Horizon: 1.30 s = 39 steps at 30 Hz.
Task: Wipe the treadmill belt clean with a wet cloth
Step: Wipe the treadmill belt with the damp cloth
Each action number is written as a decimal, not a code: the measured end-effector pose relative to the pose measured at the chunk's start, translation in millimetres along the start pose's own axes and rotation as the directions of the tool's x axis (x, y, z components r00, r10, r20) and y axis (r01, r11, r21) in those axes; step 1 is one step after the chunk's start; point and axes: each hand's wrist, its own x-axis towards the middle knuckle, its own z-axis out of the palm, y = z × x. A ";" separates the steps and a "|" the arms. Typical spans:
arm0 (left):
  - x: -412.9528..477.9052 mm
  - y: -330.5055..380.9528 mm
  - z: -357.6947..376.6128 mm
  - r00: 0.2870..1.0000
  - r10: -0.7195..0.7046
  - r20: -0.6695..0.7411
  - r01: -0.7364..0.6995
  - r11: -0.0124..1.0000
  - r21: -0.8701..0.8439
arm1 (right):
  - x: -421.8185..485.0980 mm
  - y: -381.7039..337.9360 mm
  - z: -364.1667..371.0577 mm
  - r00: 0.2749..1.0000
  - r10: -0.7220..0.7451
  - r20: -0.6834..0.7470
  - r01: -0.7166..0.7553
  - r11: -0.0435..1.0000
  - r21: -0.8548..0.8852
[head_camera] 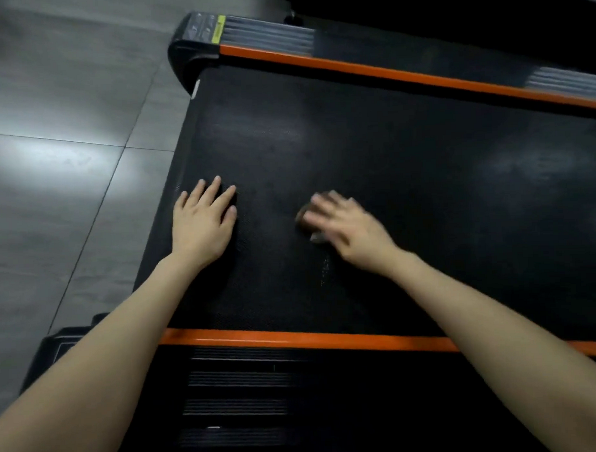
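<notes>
1. Head view. The treadmill belt (389,161) is black with a fine texture and fills the middle of the frame, running from left to right. It shows dull grey sheen patches toward its far left and its right.
2. A short line of pale specks (325,269) sits on the belt just near the right wrist.
3. The cloth (304,222) lies on the belt, centre-left, mostly hidden under the right hand. Only a brownish lump at the fingertips and a paler corner on the near side show, and both are blurred.
4. The right hand (347,224) is palm down on the cloth with its fingers stretched out over it, pressing rather than curling round it. The hand is blurred and the thumb position is not readable.
5. The left hand (203,222) lies flat on the bare belt near its left end. Its fingers are straight and slightly spread and hold nothing. It lies apart from the cloth.
6. Edges: a near orange strip (293,337) borders the belt, with a black ribbed side panel (244,380) nearer still. A far orange strip (386,72) borders the other side, backed by a grey ribbed rail (269,34).
7. The belt's left end sits next to a black end cap (189,50), and the grey tiled floor (67,132) lies beyond it.
8. Open room: uncovered belt extends right and far of the right hand up to the far strip. A narrower band lies between the two hands.
</notes>
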 end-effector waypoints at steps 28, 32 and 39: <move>13.2 -29.7 4.2 0.998 -0.058 0.004 0.057 0.992 0.112 | 57.4 -27.3 20.3 0.920 -0.392 0.031 0.392 0.919 -0.024; 11.0 -28.7 4.1 0.998 -0.067 -0.014 0.068 0.993 0.097 | 103.9 49.9 5.8 0.990 0.065 -0.127 -0.073 0.995 -0.062; 11.8 -28.5 5.0 0.997 -0.070 -0.019 0.071 0.992 0.102 | 167.5 -17.0 28.9 0.944 0.228 -0.238 -0.237 0.971 -0.008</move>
